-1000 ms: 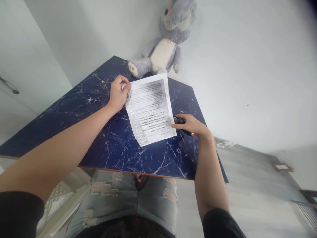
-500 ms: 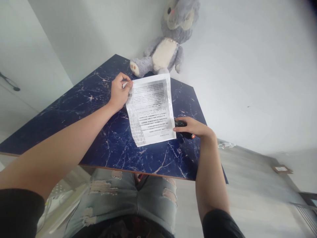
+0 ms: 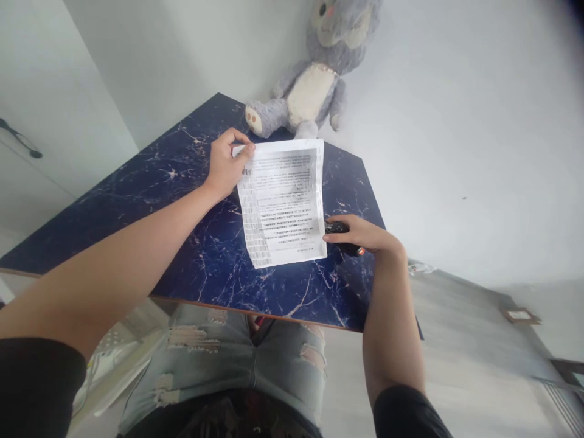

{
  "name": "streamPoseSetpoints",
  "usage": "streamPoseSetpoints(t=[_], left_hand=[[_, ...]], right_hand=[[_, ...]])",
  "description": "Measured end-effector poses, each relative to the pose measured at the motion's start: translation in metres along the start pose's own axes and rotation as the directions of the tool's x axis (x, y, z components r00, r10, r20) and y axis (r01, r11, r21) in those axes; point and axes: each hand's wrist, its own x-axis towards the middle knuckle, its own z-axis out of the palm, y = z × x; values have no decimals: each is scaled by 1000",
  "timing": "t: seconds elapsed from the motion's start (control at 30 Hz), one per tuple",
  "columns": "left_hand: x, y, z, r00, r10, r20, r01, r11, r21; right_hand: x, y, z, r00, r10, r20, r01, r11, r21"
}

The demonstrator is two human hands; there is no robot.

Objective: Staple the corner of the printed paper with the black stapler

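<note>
A stack of printed paper sheets (image 3: 285,201) is held above the blue tabletop, its left side fanned so several page edges show. My left hand (image 3: 228,161) pinches the upper left corner between thumb and fingers. At the lower right edge of the sheets, my right hand (image 3: 360,232) is closed around a black stapler (image 3: 337,227) with an orange-red tip. The stapler meets the paper's right edge; whether the paper sits between its jaws cannot be made out. Part of the stapler is hidden by my fingers.
The blue marble-patterned table (image 3: 219,261) has angled corners and stands near a white wall. A grey plush toy (image 3: 310,91) sits at its far edge, just beyond the paper. My legs in ripped jeans (image 3: 237,359) are at the near edge. A small brown box (image 3: 520,314) lies on the floor at right.
The whole view has shifted slightly, so the table, toy and hands appear a little further right. Both hands keep their hold on the paper and the stapler.
</note>
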Motion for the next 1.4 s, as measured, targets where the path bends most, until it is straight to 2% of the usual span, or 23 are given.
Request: streamPoseSetpoints(t=[0.3,0.43,0.53,0.7,0.87,1.07,1.3,1.4], left_hand=[[0,-3,2,1000,-6,12,5,1000,12],[0,-2,0,998,9,59,-13,998,62],[0,-2,0,996,19,91,-26,997,75],[0,-1,1,997,40,64,-41,999,16],[-1,6,0,993,-12,119,7,999,44],[-2,11,1,990,38,138,-46,997,61],[-4,7,4,991,72,109,-78,996,51],[-4,7,4,989,67,131,-78,994,75]], right_hand=[[1,-1,2,997,28,70,-29,1000,6],[-3,-1,0,998,25,65,-30,997,73],[-6,-4,-2,991,23,134,-39,993,111],[-8,-6,-7,977,16,212,-31,997,66],[-7,-3,-9,974,30,226,-40,998,40],[-6,-3,-9,949,46,311,-49,999,1],[-6,-7,-8,942,53,333,-38,998,-51],[-5,-8,-7,939,70,336,-49,996,-69]])
